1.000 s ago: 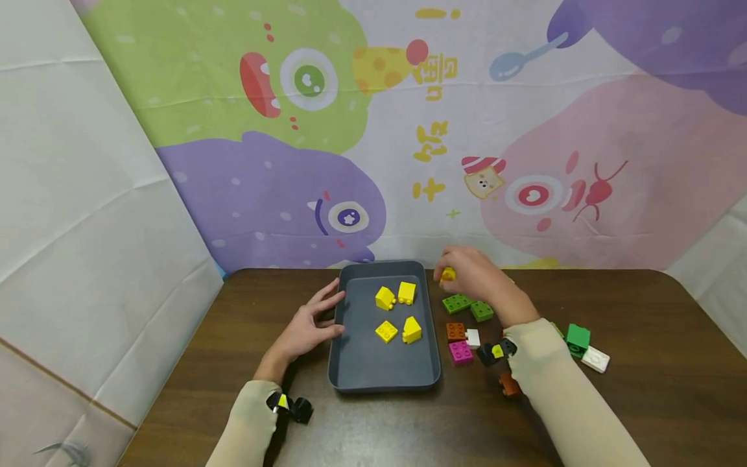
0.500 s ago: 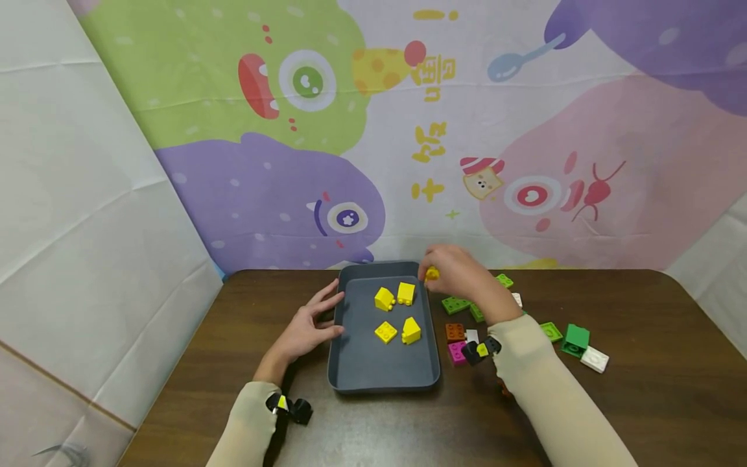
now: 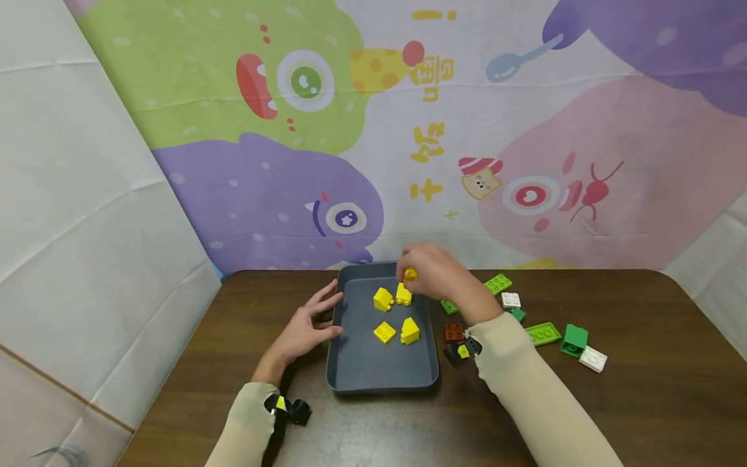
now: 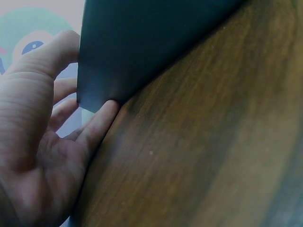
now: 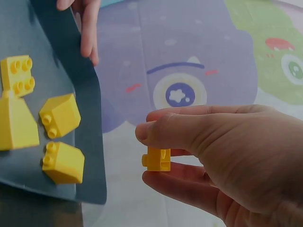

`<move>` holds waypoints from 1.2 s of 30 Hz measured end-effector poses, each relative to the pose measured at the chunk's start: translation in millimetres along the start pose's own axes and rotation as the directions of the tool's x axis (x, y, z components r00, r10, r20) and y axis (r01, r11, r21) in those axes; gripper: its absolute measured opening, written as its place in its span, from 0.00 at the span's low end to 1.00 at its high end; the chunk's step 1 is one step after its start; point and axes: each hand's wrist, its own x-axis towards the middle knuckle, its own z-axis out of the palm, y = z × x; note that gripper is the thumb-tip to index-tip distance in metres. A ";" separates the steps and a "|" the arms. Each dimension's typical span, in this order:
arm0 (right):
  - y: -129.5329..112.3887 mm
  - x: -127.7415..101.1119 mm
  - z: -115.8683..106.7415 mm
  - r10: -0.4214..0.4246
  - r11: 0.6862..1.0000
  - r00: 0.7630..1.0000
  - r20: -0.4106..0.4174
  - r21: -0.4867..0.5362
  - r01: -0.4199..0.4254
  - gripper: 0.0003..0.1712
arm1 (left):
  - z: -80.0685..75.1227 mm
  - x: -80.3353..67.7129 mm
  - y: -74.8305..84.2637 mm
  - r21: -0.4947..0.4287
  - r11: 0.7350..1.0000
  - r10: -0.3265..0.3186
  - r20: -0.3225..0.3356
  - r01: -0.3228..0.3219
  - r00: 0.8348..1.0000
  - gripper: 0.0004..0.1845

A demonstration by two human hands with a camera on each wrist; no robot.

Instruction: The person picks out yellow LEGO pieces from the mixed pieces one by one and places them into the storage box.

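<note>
My right hand [image 3: 440, 275] pinches a small yellow toy brick [image 5: 158, 160] between thumb and fingers, above the far right part of the dark grey tray [image 3: 382, 373]. In the tray lie a flat square yellow brick [image 3: 385, 332], two sloped ones, left [image 3: 382, 299] and right [image 3: 410, 331], and a yellow brick [image 3: 403, 294] just below the right hand in the head view. My left hand [image 3: 299, 336] rests at the tray's left side with fingers spread. In the left wrist view its fingertips are right at the tray's outer wall [image 4: 128, 52].
Right of the tray on the wooden table [image 3: 642, 415] lie light green bricks [image 3: 498, 284], white ones [image 3: 510, 300], a dark green block [image 3: 574, 340] and a brown brick [image 3: 453, 332]. The right forearm covers part of that group. A cartoon-printed cloth [image 3: 432, 233] hangs behind the table.
My right hand has carried the yellow brick leftward, from over the table beside the tray to over the tray's far right part. The left hand has stayed at the tray's side.
</note>
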 end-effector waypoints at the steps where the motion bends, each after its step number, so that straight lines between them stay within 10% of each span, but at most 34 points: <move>1: -2.2 1.1 0.3 -0.001 1.000 1.000 0.001 -0.001 0.001 0.03 | -0.1 -0.1 -0.1 0.000 1.000 0.000 0.001 0.000 1.000 0.41; 17: -14.4 13.5 22.6 -0.089 0.996 0.992 0.085 -0.005 0.090 0.06 | -0.6 1.3 -1.7 -0.002 1.000 0.012 -0.002 -0.012 1.000 0.41; 36: -10.0 16.4 48.9 -0.015 0.997 0.976 0.215 0.071 0.000 0.04 | -0.4 0.7 -2.1 -0.010 1.000 0.010 -0.002 -0.010 1.000 0.41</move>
